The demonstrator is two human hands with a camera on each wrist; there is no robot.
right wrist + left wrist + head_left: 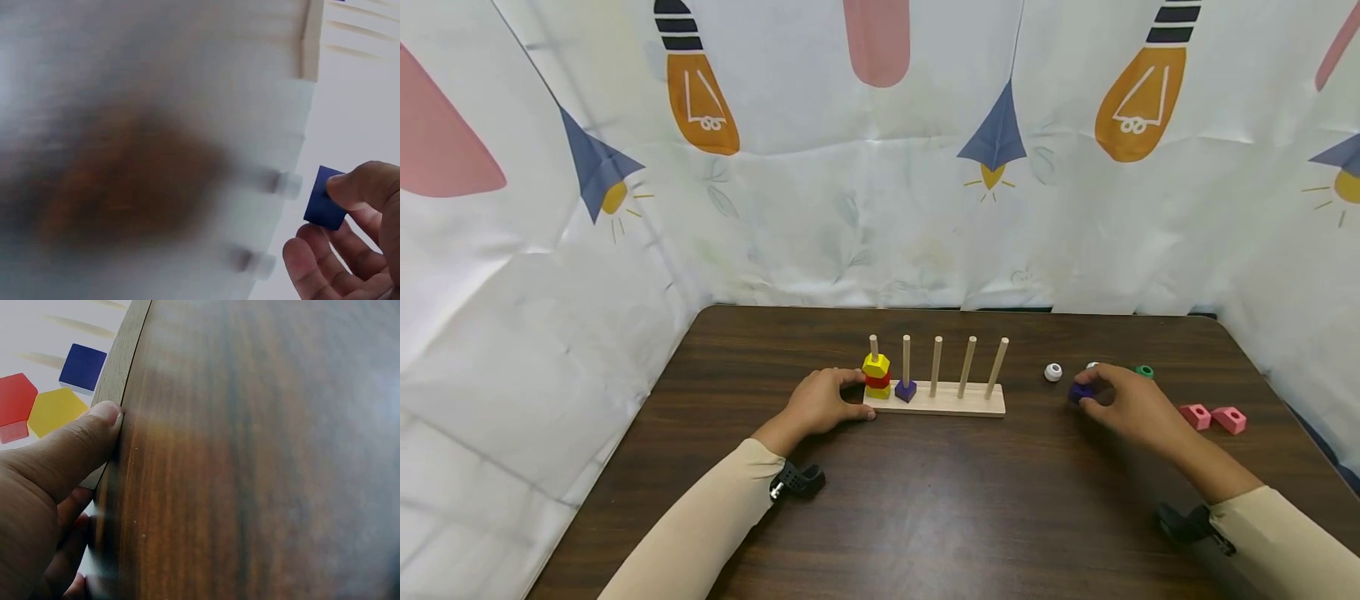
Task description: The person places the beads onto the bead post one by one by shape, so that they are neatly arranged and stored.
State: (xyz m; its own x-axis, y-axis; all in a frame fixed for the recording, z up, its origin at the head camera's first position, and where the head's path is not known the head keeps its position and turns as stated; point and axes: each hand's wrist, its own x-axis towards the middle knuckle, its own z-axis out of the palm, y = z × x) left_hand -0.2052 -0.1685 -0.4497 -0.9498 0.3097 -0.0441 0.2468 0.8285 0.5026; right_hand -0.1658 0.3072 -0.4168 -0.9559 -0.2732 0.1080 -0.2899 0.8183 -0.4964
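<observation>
A wooden peg board (pixel 955 405) with several upright pegs stands on the table. Its leftmost peg carries yellow pieces (pixel 876 367) with a red piece (pixel 877 382) between them. On the second peg sits a purple block (pixel 906 391), low against the base. My left hand (pixel 822 402) grips the board's left end, with the thumb (pixel 94 428) along the front edge in the left wrist view. Off to the right of the board, my right hand (pixel 1131 406) pinches another purple block (pixel 325 199) between thumb and fingers.
White beads (pixel 1053 372) lie right of the board, one partly behind my right hand. A green piece (pixel 1144 371) and two pink blocks (pixel 1228 420) are farther right. A patterned white curtain (pixel 865 208) hangs behind the dark wooden table (pixel 925 500).
</observation>
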